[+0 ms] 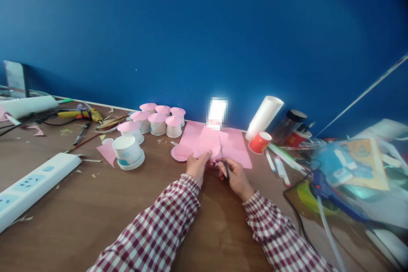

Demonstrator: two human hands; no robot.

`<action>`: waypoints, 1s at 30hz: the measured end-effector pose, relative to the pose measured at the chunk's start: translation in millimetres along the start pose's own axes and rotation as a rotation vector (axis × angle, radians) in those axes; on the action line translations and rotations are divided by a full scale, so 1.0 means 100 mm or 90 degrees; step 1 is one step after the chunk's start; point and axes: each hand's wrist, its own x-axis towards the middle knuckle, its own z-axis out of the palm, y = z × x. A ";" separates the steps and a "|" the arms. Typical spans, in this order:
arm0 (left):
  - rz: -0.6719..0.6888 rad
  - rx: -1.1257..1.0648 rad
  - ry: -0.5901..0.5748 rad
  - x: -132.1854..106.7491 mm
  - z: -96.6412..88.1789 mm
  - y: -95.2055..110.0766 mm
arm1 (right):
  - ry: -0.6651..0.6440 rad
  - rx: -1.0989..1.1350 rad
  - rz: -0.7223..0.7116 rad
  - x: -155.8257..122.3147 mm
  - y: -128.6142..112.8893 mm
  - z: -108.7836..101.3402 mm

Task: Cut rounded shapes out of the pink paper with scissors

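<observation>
- In the head view, the left hand (198, 166) is pinching the lower edge of a pink paper piece (208, 142), thumb on top and fingers curling beneath; this grip is probably steadying it near the blades.
- The right hand (237, 178) is closing around the dark handles of a pair of scissors (226, 171); the fingers are partly hiding the loops, so how they are threaded cannot be told.
- The scissors are standing at the right part of the pink paper piece; whether the blades are biting into it is too small to tell.
- Their long axis is running away from the person, blades pointing toward the blue wall (204, 42) and leaning slightly left, presumably for cutting away from the body.
- The pink paper piece is lying over larger pink sheets (239, 148) on the wooden table (216, 229), its far edge facing the wall; which way is its longer cannot be judged.
- On the left, cups with pink cone tops (174, 127) are standing grouped by the wall, seemingly keeping the working space free.
- On the right, a red paper cup (259, 143) is tilting beside a leaning stack of white cups (264, 117).
</observation>
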 end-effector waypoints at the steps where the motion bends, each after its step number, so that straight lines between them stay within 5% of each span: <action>1: 0.000 0.001 0.001 0.00 0.00 0.00 | 0.002 -0.001 0.003 0.00 0.00 0.00; 30: -0.003 -0.015 -0.006 0.02 -0.02 0.00 | 0.005 -0.039 0.004 -0.02 -0.04 0.01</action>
